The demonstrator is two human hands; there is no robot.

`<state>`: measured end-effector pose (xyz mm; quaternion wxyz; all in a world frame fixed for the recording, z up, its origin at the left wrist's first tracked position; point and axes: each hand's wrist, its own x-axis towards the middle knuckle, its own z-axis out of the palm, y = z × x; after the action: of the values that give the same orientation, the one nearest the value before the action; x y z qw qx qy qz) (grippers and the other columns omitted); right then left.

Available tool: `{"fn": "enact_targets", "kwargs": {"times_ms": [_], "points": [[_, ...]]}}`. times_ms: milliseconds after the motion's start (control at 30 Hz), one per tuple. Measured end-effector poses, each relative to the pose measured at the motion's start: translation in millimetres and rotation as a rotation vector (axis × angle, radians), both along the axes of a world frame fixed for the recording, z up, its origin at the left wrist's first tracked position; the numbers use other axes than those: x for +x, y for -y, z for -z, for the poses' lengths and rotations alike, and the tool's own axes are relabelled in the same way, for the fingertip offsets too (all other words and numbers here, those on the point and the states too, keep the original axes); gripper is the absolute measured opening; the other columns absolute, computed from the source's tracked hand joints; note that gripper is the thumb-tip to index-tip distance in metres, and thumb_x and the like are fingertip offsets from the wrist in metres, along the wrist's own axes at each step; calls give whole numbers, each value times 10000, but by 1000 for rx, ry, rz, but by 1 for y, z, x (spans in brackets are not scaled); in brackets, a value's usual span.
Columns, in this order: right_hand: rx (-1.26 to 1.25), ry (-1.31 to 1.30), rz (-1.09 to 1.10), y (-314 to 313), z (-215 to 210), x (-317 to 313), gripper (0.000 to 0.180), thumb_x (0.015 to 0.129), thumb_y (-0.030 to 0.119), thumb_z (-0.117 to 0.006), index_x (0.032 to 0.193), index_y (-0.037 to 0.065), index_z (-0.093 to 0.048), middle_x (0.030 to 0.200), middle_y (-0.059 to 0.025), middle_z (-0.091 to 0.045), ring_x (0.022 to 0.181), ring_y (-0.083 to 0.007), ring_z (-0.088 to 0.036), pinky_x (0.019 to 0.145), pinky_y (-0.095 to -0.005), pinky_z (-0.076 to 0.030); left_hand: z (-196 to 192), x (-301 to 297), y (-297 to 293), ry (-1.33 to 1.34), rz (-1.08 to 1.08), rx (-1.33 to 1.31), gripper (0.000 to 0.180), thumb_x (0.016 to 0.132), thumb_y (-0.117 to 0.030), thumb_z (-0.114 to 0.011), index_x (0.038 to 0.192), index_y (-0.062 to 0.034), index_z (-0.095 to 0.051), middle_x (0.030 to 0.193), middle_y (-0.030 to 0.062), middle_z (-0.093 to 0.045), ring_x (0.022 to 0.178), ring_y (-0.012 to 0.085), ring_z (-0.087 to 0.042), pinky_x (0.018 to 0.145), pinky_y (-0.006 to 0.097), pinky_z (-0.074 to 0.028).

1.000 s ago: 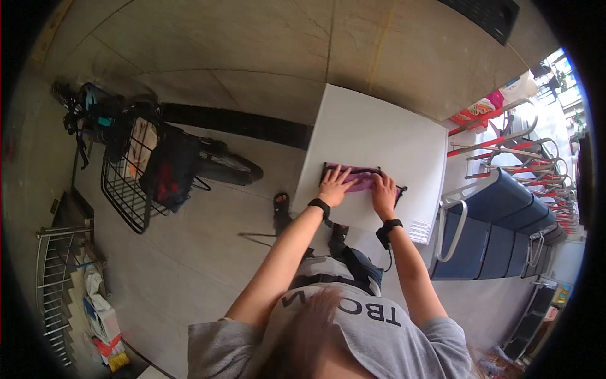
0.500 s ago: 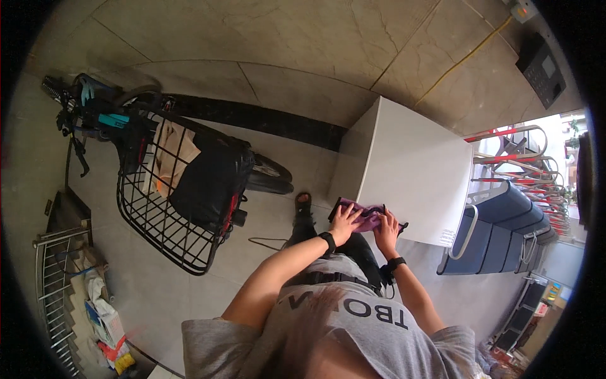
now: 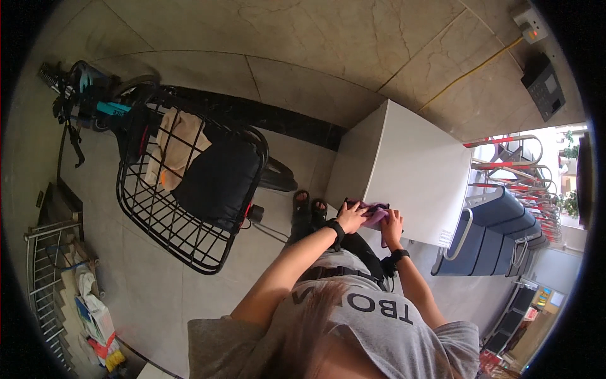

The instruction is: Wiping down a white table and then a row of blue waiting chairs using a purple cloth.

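Observation:
A small, crumpled purple cloth item (image 3: 377,215) with black edging lies bunched at the near edge of a white box-shaped cabinet (image 3: 420,167). My left hand (image 3: 351,219) grips its left part, with fingers bent over the fabric. Its right part is in my right hand (image 3: 392,227), whose fingers curl round it and point away from me. A bit of purple fabric hangs down beside the right hand. Fingers and folds hide much of the item, so its exact kind cannot be made out. Both wrists carry black bands.
To the left stands a bicycle with a black wire basket (image 3: 170,243) holding a dark bag (image 3: 218,180) and a beige cloth (image 3: 178,146). Blue linked seats (image 3: 473,249) are at the right. A metal rack (image 3: 47,278) with bags stands at lower left. A tiled wall rises ahead.
My hands have drawn in on the purple cloth, which is now more bunched and less spread. The right fingers have curled. The view has shifted slightly, and both feet now show.

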<state>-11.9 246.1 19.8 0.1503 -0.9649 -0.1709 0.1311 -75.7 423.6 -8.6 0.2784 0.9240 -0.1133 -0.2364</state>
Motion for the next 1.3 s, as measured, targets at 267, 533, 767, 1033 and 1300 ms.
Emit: {"fn": "enact_targets", "kwargs": {"times_ms": [267,533,767,1033,1300], "points": [[364,-301,106,-2,7,23,251,871,187,-528,1076,51,-580,988,-131,-598,908,-308,-568,823,-379,-447,-46,11,-15,-107,-291,-335,356,932,-248,-439,1253,-94,-440,1084,208,-531,971,385,-570,822,470,-451],[711,140,-424,-134,-164,27,481,747,-47,-509,1192,122,-575,1117,-131,-529,1034,-332,-502,923,-391,-405,-196,-50,-93,732,-672,-131,413,811,-50,-548,1221,-89,-523,1124,176,-528,968,355,-551,831,419,-455],[1060,588,-1059,-227,-241,-33,369,627,148,-664,982,242,-705,1115,-76,-555,1050,-281,-506,973,-511,-351,-298,-169,-108,990,-1081,556,296,746,-92,-663,1024,-196,-670,1033,57,-539,922,268,-535,777,361,-426],[739,299,-1316,-275,-205,-88,463,790,134,-513,1242,232,-537,1319,-73,-467,1273,-281,-385,1075,-514,-250,-234,-226,-104,622,-1259,797,488,743,0,-566,1197,-177,-578,1282,90,-467,1195,322,-417,1015,484,-321],[751,339,-1473,-314,-221,-86,453,776,108,-537,1224,177,-539,1339,-63,-456,1312,-283,-343,1086,-476,-257,-252,-234,-156,597,-1257,666,495,749,-15,-571,1212,-191,-576,1264,59,-502,1204,288,-431,1024,473,-314]]}}
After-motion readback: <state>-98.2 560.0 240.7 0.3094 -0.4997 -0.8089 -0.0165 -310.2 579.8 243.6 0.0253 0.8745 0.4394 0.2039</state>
